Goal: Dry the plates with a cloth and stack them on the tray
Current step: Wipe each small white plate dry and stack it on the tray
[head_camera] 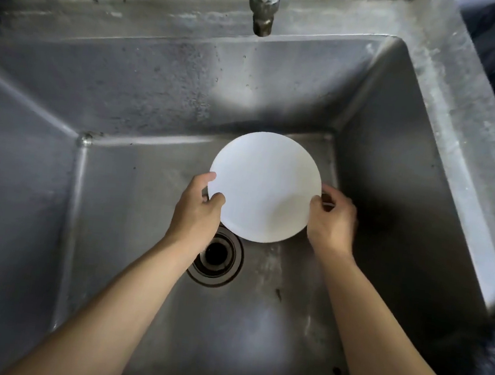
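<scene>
A round white plate [264, 186] is held over the basin of a steel sink [395, 160], roughly flat and facing up. My left hand [199, 209] grips its left rim, thumb on top and fingers beneath. On the opposite side my right hand [331, 220] grips the right rim the same way. No cloth and no tray are in view.
The drain [217, 256] lies just below the plate, partly under my left wrist. A tap spout [264, 4] hangs above the basin's back wall; no water runs from it. Something dark and furry [484, 362] sits at the sink's right edge.
</scene>
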Demonstrator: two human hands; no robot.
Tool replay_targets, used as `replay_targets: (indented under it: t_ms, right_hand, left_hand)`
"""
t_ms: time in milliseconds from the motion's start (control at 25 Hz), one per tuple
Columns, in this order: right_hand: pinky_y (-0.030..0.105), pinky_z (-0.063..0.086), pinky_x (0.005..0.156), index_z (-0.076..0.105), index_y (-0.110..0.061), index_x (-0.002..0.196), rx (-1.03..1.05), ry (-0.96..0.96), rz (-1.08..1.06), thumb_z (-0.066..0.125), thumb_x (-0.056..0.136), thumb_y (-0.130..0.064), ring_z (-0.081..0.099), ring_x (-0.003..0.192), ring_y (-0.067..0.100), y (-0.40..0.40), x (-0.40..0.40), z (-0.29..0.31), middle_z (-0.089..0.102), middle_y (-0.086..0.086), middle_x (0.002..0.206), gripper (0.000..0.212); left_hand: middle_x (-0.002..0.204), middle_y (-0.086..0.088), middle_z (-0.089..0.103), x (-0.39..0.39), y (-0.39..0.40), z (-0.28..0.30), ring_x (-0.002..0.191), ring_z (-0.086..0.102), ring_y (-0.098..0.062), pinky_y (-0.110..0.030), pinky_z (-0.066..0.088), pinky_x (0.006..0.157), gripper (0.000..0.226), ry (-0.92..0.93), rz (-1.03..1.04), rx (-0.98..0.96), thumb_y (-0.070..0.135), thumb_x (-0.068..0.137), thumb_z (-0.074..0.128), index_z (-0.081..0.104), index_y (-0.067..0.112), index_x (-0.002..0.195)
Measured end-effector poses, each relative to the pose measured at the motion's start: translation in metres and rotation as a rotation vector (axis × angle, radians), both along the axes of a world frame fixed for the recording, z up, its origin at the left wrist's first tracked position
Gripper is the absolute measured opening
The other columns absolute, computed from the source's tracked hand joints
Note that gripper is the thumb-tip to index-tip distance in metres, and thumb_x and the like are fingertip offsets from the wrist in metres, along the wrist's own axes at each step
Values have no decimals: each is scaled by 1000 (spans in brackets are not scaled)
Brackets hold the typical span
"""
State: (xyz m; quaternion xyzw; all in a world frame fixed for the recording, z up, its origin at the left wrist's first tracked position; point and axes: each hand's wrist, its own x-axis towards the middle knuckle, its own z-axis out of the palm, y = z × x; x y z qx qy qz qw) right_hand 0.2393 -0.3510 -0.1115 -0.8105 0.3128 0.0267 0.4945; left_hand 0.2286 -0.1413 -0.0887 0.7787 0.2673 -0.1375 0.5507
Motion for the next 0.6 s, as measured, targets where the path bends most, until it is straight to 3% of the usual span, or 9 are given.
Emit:
replay_targets:
  t_ms: [80, 160, 240, 320, 480, 600]
  right_hand:
    - [18, 43, 73, 69, -23, 124, -24, 3, -26, 60, 99, -16, 57, 94, 7, -2, 2, -3, 61, -7, 114, 27]
    - [16, 44, 72, 71, -22, 121, -38, 11, -41, 62, 98, -13, 59, 93, 6, -2, 1, -4, 65, -4, 117, 27]
    - [20, 47, 75, 72, -22, 118, -27, 11, -61, 63, 96, -12, 62, 96, 10, 0, -3, -1, 68, -3, 115, 25]
    - [17, 47, 72, 72, -21, 118, -11, -15, -68, 64, 96, -11, 65, 94, 9, 0, -9, 6, 70, -4, 107, 25]
    - [4, 46, 57, 71, -19, 116, -13, -61, -45, 66, 94, -11, 63, 81, -11, 3, -28, 37, 68, -15, 92, 24]
    - [0, 43, 56, 69, -21, 113, -29, -47, 9, 64, 93, -11, 59, 76, -18, 10, -53, 71, 66, -17, 88, 23]
  left_hand:
    - [115, 14, 58, 3, 0, -1, 109, 59, -10, -31, 51, 95, 43, 0, 36, -32, 17, 92, 54, 55, 33, 131]
    - [127, 8, 58, 3, -1, 2, 118, 59, -16, -46, 49, 104, 44, 7, 52, -82, 15, 91, 54, 54, 31, 132]
    - [131, 7, 57, -1, -3, 7, 121, 57, -15, -49, 48, 107, 47, 13, 71, -112, 13, 90, 55, 53, 29, 134]
    - [124, 11, 57, -6, -4, 14, 116, 59, -11, -48, 50, 105, 47, 14, 93, -116, 12, 91, 55, 53, 30, 135]
    - [136, 7, 54, -32, -1, 40, 122, 57, -14, -49, 48, 106, 48, 3, 161, -135, 10, 92, 55, 52, 31, 136]
    - [136, 8, 56, -67, 4, 68, 117, 59, -10, -50, 50, 104, 46, 6, 217, -125, 8, 93, 54, 53, 30, 133]
